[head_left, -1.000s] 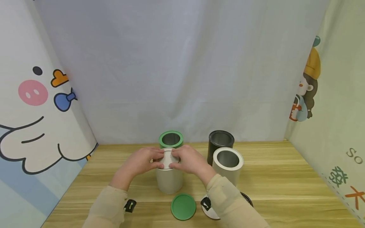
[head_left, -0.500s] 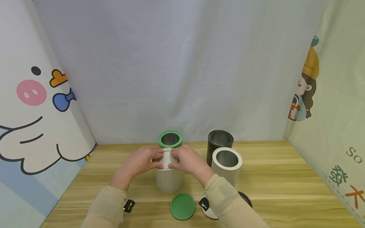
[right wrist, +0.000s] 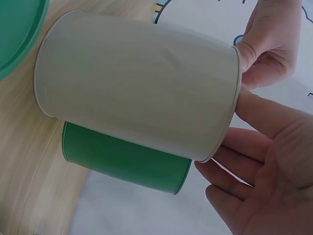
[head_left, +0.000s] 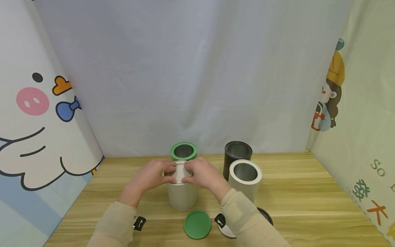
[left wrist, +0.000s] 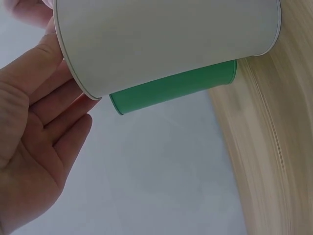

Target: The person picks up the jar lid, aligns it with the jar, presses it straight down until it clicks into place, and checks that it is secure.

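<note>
We saw left hand [head_left: 154, 174] and right hand [head_left: 206, 174] at white lid [head_left: 180, 172] on top of left white can [head_left: 182, 198], which stood upright on wooden table [head_left: 308, 199]. In each hand thumb was at near side, fingers at far side, narrow apart, bent, holding lid. We noted open green can [right wrist: 122, 157] just behind. On right stood other white can [head_left: 247, 188] and, behind it, black can [head_left: 227, 165], both open. Green lid [head_left: 197, 224] lay flat in front, near white disc [head_left: 225, 231], partly hidden by right sleeve [head_left: 243, 212].
</note>
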`<action>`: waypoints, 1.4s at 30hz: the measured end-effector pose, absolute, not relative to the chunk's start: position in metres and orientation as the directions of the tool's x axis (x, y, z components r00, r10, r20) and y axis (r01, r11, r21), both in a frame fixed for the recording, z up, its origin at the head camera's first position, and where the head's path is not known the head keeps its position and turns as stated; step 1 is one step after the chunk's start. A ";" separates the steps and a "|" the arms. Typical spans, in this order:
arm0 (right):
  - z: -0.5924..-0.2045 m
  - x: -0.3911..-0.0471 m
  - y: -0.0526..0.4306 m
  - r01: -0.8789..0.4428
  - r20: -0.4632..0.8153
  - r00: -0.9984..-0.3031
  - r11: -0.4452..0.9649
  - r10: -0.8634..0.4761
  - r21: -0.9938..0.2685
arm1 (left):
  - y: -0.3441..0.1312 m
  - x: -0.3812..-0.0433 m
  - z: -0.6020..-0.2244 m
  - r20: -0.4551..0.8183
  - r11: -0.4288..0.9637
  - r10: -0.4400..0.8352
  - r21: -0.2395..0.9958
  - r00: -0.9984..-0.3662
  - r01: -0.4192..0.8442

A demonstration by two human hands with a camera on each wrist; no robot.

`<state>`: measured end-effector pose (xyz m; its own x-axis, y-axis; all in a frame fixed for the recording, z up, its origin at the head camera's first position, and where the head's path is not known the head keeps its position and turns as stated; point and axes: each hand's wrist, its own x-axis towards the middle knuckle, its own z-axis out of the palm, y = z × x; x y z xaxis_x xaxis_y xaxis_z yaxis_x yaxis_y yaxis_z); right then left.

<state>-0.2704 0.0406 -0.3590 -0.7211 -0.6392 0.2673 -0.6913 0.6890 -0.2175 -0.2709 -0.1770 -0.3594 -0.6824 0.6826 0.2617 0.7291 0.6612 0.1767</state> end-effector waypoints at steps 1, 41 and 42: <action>-0.359 -0.270 0.041 -0.693 0.269 -0.719 0.688 -0.641 -0.216 | -0.177 -0.271 -0.359 0.263 0.662 0.682 0.175 -0.683 0.729; -0.407 -0.260 0.057 -0.786 0.612 -0.589 0.549 -0.527 -0.284 | -0.176 -0.259 -0.382 0.485 0.651 0.601 0.165 -0.636 0.741; -0.407 -0.259 0.058 -0.795 0.629 -0.574 0.540 -0.524 -0.275 | -0.175 -0.257 -0.383 0.488 0.661 0.587 0.172 -0.646 0.730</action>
<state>-0.2592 0.0579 -0.4075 -0.5739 -0.5239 0.6295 -0.7952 0.5402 -0.2754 -0.2567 -0.1748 -0.3825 -0.6461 0.5869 0.4880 0.7303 0.6611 0.1720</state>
